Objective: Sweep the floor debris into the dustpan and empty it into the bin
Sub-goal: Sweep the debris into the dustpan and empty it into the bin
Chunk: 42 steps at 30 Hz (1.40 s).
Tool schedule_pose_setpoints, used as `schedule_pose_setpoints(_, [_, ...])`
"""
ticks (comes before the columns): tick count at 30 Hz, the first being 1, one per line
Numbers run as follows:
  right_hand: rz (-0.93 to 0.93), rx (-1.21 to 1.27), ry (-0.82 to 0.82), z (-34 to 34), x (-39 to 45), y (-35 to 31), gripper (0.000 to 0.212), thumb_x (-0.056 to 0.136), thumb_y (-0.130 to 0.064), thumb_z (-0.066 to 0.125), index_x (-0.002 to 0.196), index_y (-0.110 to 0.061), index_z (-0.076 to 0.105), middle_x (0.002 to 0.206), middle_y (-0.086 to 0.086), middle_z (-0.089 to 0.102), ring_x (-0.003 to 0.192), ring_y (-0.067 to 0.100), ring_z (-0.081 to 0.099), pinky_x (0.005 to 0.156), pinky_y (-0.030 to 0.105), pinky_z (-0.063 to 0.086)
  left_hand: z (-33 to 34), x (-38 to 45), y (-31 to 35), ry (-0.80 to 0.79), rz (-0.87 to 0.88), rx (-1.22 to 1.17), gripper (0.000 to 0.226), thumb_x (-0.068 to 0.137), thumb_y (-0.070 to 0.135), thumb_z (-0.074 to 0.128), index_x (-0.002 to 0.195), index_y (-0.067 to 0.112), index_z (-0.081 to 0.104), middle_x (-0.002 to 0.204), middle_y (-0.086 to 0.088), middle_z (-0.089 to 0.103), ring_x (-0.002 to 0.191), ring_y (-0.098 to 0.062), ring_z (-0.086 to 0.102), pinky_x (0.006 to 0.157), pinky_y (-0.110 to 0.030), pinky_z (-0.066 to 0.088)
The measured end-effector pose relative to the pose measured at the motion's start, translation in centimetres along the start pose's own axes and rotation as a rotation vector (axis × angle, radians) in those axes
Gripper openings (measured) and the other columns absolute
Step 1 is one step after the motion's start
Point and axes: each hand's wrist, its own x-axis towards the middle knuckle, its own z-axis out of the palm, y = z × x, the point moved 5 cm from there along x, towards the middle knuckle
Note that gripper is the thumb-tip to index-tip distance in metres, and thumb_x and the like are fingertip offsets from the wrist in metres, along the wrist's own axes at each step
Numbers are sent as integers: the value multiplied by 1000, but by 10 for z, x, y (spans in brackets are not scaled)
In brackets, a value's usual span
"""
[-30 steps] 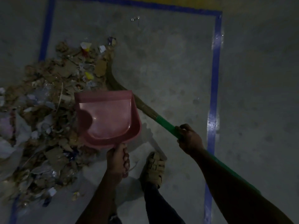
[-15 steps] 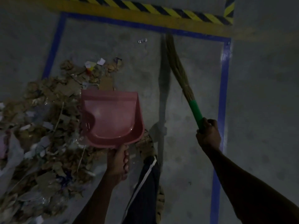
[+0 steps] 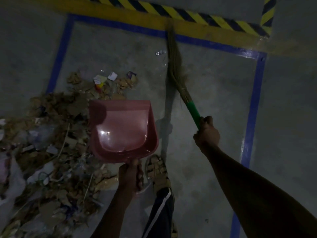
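Your left hand (image 3: 130,177) gripped the handle of the pink plastic dustpan (image 3: 122,129), which sat at the right edge of the heap of brown cardboard and paper scraps (image 3: 51,143). Your right hand (image 3: 206,133) clasped the green-handled straw broom (image 3: 178,79), bristles reaching the yellow floor stripe (image 3: 120,12).

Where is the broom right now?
The broom is right of the pink dustpan, held by the right hand, its bristles reaching the yellow floor stripe.
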Motion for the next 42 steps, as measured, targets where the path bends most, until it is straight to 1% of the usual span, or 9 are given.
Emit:
schedule_pose_setpoints(11, [-336, -272, -100, -7, 28, -81, 53, 83, -1, 66, 128, -16, 42, 96, 6, 60, 70, 24, 58, 63, 39, 55, -29, 18, 42, 70, 36, -128, 32, 95, 23, 56, 65, 14, 49, 45, -2, 38, 28, -14, 32, 43, -16, 24])
schedule_pose_setpoints(14, [-457, -357, -177, 11, -4, -100, 58, 83, -2, 66, 132, -17, 40, 97, 6, 59, 71, 25, 55, 61, 34, 46, -54, 15, 31, 90, 36, -177, 35, 97, 22, 57, 65, 10, 47, 41, -3, 37, 25, -15, 31, 37, -14, 25])
schedule_pose_setpoints(20, [-478, -288, -337, 80, -105, -107, 49, 87, -5, 61, 127, -22, 38, 85, -1, 55, 72, 22, 58, 63, 33, 53, -113, -4, -22, 127, 26, -250, 37, 98, 31, 57, 67, 13, 49, 46, -2, 40, 27, -14, 31, 40, -13, 24])
schedule_pose_setpoints(23, [-515, -293, -366, 119, -161, -101, 43, 93, -11, 53, 131, -20, 38, 95, 2, 57, 81, 29, 61, 62, 37, 47, -144, -14, -56, 110, 16, -325, 36, 97, 29, 57, 66, 13, 47, 44, -1, 36, 28, -15, 30, 44, -17, 21])
schedule_pose_setpoints(25, [-508, -262, -377, 140, -195, -92, 41, 94, -17, 52, 133, -25, 42, 103, -3, 55, 85, 29, 62, 62, 30, 37, -168, -25, -81, 89, 22, -379, 39, 99, 31, 56, 65, 15, 46, 45, -1, 36, 29, -15, 30, 44, -18, 21])
schedule_pose_setpoints(29, [-380, -164, -321, 143, -250, -75, 45, 90, -22, 57, 132, -32, 43, 103, 0, 64, 75, 25, 63, 58, 24, 41, -216, -55, -127, 87, 55, -410, 43, 102, 35, 54, 65, 16, 46, 44, 0, 36, 26, -13, 29, 40, -12, 24])
schedule_pose_setpoints(31, [-450, -234, -274, 138, -271, -66, 54, 84, -18, 61, 136, -25, 47, 117, 2, 59, 82, 29, 66, 61, 28, 45, -244, -64, -149, 113, 43, -373, 44, 102, 36, 55, 64, 15, 47, 43, 0, 36, 26, -13, 30, 41, -12, 26])
schedule_pose_setpoints(34, [-573, -333, -143, 125, -294, -50, 56, 75, -12, 67, 130, -20, 61, 131, 1, 50, 73, 30, 65, 55, 26, 41, -283, -72, -187, 133, 17, -371, 40, 102, 31, 55, 67, 11, 48, 43, -2, 39, 26, -15, 32, 39, -15, 26])
schedule_pose_setpoints(42, [-339, -281, 41, 130, -326, 7, 55, 70, -4, 73, 121, -12, 55, 117, 6, 57, 74, 33, 62, 57, 40, 54, -319, -94, -252, 200, -57, -303, 43, 101, 26, 57, 62, 12, 47, 40, -1, 38, 25, -12, 29, 36, -13, 27])
